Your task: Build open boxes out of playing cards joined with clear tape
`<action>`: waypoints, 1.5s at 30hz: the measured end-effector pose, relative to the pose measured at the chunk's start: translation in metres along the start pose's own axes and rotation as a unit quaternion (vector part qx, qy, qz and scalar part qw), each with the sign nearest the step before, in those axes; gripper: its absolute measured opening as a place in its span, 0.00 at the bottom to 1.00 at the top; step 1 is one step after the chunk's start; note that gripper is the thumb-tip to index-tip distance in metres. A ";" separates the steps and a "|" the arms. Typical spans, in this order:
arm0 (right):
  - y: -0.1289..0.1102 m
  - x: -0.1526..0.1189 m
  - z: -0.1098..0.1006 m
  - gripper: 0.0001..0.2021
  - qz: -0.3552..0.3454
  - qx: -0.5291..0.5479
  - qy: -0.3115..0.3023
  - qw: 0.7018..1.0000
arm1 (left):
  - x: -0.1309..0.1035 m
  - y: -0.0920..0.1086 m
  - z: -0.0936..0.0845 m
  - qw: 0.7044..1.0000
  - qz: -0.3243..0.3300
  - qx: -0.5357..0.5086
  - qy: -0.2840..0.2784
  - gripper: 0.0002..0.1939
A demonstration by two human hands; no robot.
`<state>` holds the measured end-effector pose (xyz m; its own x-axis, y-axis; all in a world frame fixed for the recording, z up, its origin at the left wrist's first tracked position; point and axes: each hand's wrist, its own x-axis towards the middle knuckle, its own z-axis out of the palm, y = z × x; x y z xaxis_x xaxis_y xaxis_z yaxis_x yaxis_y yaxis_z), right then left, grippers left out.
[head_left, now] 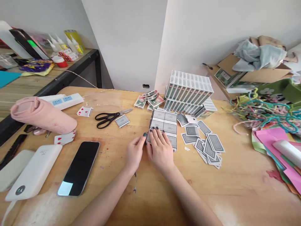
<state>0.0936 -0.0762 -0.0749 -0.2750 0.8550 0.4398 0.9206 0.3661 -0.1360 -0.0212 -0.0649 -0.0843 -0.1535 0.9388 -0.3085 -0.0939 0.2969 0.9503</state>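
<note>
A rectangular panel of joined playing cards (164, 117), patterned backs up, lies in the middle of the table. My right hand (161, 149) rests flat on its near part, fingers stretched out. At the panel's near left edge, my left hand (135, 153) has its fingers curled and its thumb against the border; what lies between the fingertips is mostly hidden. Loose playing cards (209, 147) are scattered to the right. Left of the panel are black-handled scissors (107, 119) and a small card piece (122, 121).
Card boxes (188, 89) are stacked behind the panel, with a few loose boxes (152, 99) beside them. On the left lie a phone (80, 168), a white power bank (35, 172) and a pink tumbler (44, 115). Pipe cleaners (265, 111) and coloured paper (277, 147) occupy the right.
</note>
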 end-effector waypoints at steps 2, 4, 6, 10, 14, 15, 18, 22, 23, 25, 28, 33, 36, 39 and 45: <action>0.000 -0.001 0.002 0.22 -0.007 0.001 0.001 1.000 | 0.007 0.004 -0.004 0.998 -0.033 -0.049 -0.034 0.16; 0.001 -0.003 0.003 0.24 -0.015 0.003 0.005 1.000 | 0.012 0.011 -0.007 0.994 -0.056 -0.070 -0.070 0.17; 0.001 -0.004 0.005 0.25 -0.016 0.006 0.009 1.000 | 0.016 0.018 -0.009 0.992 -0.065 -0.051 -0.093 0.19; 0.002 -0.005 0.008 0.24 -0.015 0.004 0.018 1.000 | 0.019 0.030 -0.010 0.989 -0.067 0.004 -0.134 0.19; 0.002 -0.005 0.011 0.22 -0.017 -0.001 0.029 0.999 | 0.023 0.033 -0.010 0.986 -0.049 0.028 -0.156 0.19; 0.003 -0.005 0.011 0.22 -0.017 0.000 0.030 0.999 | 0.023 0.032 -0.010 0.986 -0.044 0.031 -0.156 0.19; 0.003 -0.004 0.013 0.21 -0.011 0.006 0.036 0.999 | 0.023 0.029 -0.008 0.987 -0.029 0.030 -0.152 0.19; 0.003 -0.003 0.013 0.20 0.003 0.013 0.045 0.999 | 0.017 0.026 -0.005 0.992 -0.019 0.026 -0.125 0.19; 0.003 -0.003 0.013 0.19 0.004 0.013 0.048 0.999 | 0.016 0.026 -0.005 0.993 -0.019 0.025 -0.117 0.19; 0.003 -0.003 0.014 0.17 0.004 0.013 0.053 0.999 | 0.015 0.026 -0.003 0.994 -0.021 0.016 -0.107 0.18; 0.003 -0.004 0.015 0.15 0.001 0.018 0.052 0.998 | 0.014 0.028 -0.002 0.995 -0.029 0.007 -0.098 0.18; 0.003 -0.004 0.016 0.13 0.001 0.025 0.052 0.998 | 0.014 0.028 -0.002 0.995 -0.019 0.027 -0.090 0.17; 0.003 -0.004 0.015 0.13 -0.002 0.026 0.049 0.998 | 0.014 0.027 -0.001 0.995 0.000 0.041 -0.091 0.17; 0.004 -0.003 0.013 0.13 -0.004 0.017 0.042 0.999 | 0.014 0.026 -0.002 0.995 0.000 0.039 -0.087 0.16; 0.004 -0.002 0.010 0.12 -0.024 -0.008 0.019 0.999 | 0.014 0.030 -0.004 0.994 -0.027 0.036 -0.098 0.19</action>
<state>0.0954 -0.0725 -0.0851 -0.3096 0.8219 0.4781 0.9106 0.4010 -0.0997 -0.0300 -0.0433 -0.0605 0.0459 0.9347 -0.3524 -0.0256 0.3537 0.9350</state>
